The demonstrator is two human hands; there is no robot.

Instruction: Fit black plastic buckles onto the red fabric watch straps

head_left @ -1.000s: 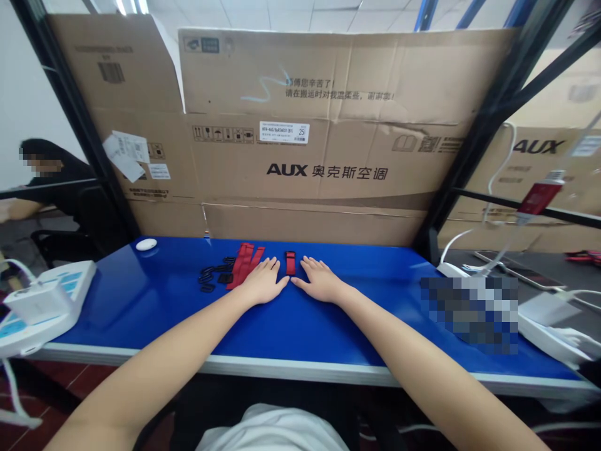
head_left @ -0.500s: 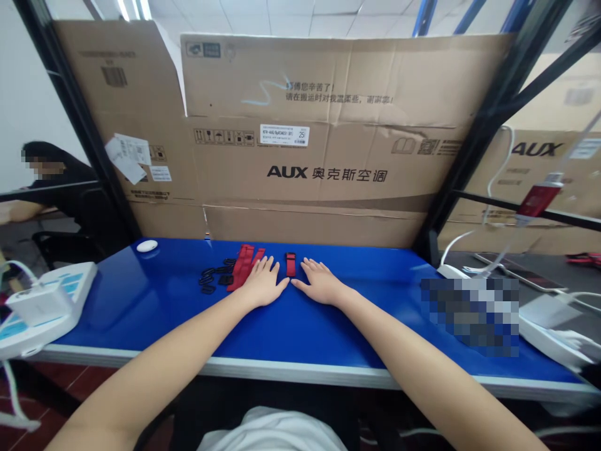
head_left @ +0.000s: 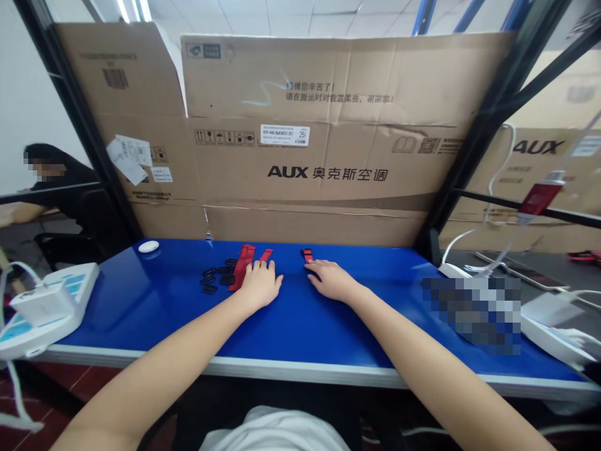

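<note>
A short red strap with a black buckle [head_left: 307, 254] reaches out past the fingertips of my right hand [head_left: 331, 280]. That hand's fingers are curled down on the strap, and its near end is hidden beneath them. My left hand [head_left: 261, 285] rests palm down with its thumb apart, at the right side of a small pile of red straps [head_left: 241, 266]. Its fingertips meet the near end of a narrower red strap [head_left: 267, 255]; whether they press on it I cannot tell. Several black plastic buckles [head_left: 209, 277] lie left of the pile.
A cardboard sheet [head_left: 300, 216] stands along the back of the blue table [head_left: 300, 332]. A white round object [head_left: 149, 247] sits at the back left. A white power strip [head_left: 87, 285] is at the left; cables and a phone [head_left: 539, 275] are at the right. Another person sits far left.
My right hand has moved right, and the buckled strap has shifted right and away with it, tilting. My left hand has moved slightly left, its fingers closer together.
</note>
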